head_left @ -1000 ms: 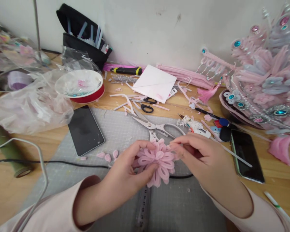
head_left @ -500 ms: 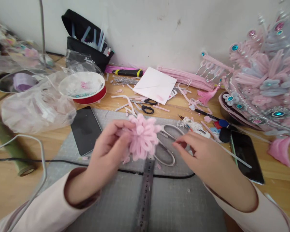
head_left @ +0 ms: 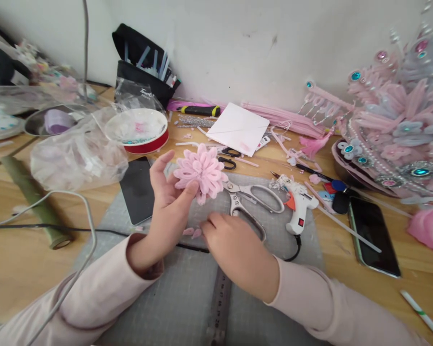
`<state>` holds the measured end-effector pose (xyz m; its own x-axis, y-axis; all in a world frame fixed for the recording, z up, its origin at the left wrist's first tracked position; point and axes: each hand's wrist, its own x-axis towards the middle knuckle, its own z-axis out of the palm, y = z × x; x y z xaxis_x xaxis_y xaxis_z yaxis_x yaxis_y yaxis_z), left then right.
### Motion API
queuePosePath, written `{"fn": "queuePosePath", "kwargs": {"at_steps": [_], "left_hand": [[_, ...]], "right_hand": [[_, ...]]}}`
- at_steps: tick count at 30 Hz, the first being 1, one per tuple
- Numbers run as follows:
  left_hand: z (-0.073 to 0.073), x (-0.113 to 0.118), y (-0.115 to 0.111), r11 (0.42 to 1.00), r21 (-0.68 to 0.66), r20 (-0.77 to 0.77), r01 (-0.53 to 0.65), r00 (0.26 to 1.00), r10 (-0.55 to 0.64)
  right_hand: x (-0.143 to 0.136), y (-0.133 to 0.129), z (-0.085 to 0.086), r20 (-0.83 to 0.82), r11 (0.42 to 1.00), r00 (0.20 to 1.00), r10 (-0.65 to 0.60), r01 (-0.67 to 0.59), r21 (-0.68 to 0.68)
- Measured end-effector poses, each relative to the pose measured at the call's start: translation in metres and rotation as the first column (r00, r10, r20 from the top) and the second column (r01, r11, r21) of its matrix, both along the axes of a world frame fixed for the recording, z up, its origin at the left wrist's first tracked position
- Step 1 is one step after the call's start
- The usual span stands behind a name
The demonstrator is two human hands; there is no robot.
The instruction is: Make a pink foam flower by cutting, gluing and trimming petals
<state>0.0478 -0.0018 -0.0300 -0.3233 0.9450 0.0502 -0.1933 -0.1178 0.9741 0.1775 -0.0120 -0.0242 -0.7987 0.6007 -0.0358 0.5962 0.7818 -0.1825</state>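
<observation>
A fluffy pink chenille flower with looped petals is held up over the mat between the thumb and fingers of my left hand. Lower and to the right, my right hand has its fingers drawn together, beside small pink petal pieces lying on the grey cutting mat. Whatever is at those right fingertips is hidden. Large silver-handled scissors lie just beyond that hand. A steel ruler runs toward me, its far end covered by my right hand.
A white glue gun lies right of the scissors, its cord crossing the mat. Phones flank the mat. At left are a red-sided tub, plastic bags and a green roll. A pink jewelled headdress stands at right.
My right hand has moved left from beside the scissors to the small pink pieces, fingers closing. The flower has tilted and risen slightly in my left hand. The view has shifted a little.
</observation>
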Motion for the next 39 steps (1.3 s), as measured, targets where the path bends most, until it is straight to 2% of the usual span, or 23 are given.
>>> {"fn": "queuePosePath", "kwargs": {"at_steps": [3, 8, 11, 14, 18, 21, 23, 25, 27, 30, 31, 33, 36, 39], "left_hand": [[-0.002, 0.002, -0.001, 0.999, -0.051, -0.002, 0.018, 1.0, -0.018], [-0.01, 0.006, 0.002, 0.999, -0.041, -0.05, 0.034, 0.998, -0.036], [-0.011, 0.007, 0.002, 0.998, -0.028, -0.055, 0.061, 0.997, -0.062], [-0.01, 0.008, 0.0, 0.996, -0.047, -0.061, 0.08, 0.995, -0.083], [-0.005, 0.01, -0.005, 0.98, -0.143, -0.076, 0.14, 0.986, -0.152], [0.0, 0.012, -0.008, 0.962, -0.203, -0.046, 0.182, 0.98, -0.196], [0.001, 0.013, -0.009, 0.956, -0.216, -0.016, 0.198, 0.978, -0.207], [0.001, 0.014, -0.01, 0.95, -0.229, 0.011, 0.214, 0.976, -0.217], [0.0, 0.015, -0.011, 0.945, -0.24, 0.032, 0.223, 0.975, -0.222], [-0.002, 0.016, -0.012, 0.94, -0.252, 0.05, 0.23, 0.973, -0.224], [-0.002, 0.016, -0.012, 0.938, -0.253, 0.048, 0.236, 0.972, -0.232], [-0.002, 0.016, -0.013, 0.931, -0.255, 0.037, 0.26, 0.965, -0.259], [-0.003, 0.015, -0.014, 0.927, -0.25, 0.035, 0.281, 0.959, -0.282], [-0.003, 0.015, -0.015, 0.925, -0.246, 0.025, 0.289, 0.956, -0.292]], "right_hand": [[-0.009, 0.0, -0.007, 0.01, 1.0, 1.0, 0.004, -0.004, -0.013], [-0.01, -0.001, -0.013, -0.009, 0.999, 0.999, 0.034, -0.034, -0.022], [-0.007, -0.002, -0.012, -0.057, 0.998, 0.997, 0.055, -0.057, -0.035], [0.001, -0.003, -0.005, -0.14, 0.989, 0.989, 0.05, -0.069, -0.133], [0.023, -0.002, 0.014, -0.23, 0.946, 0.969, -0.087, 0.008, -0.324], [0.048, 0.002, 0.027, -0.267, 0.877, 0.937, -0.223, 0.073, -0.474], [0.069, 0.006, 0.032, -0.255, 0.853, 0.915, -0.312, 0.152, -0.499], [0.092, 0.011, 0.032, -0.178, 0.84, 0.893, -0.414, 0.3, -0.453], [0.115, 0.018, 0.027, -0.115, 0.809, 0.836, -0.537, 0.471, -0.352], [0.14, 0.028, 0.015, -0.065, 0.7, 0.699, -0.713, 0.702, -0.132], [0.145, 0.03, 0.011, -0.04, 0.664, 0.663, -0.747, 0.742, -0.097], [0.148, 0.035, 0.004, 0.035, 0.629, 0.632, -0.774, 0.774, -0.074], [0.143, 0.04, -0.004, 0.132, 0.615, 0.615, -0.777, 0.787, -0.046], [0.139, 0.042, -0.006, 0.129, 0.593, 0.59, -0.797, 0.805, -0.02]]}}
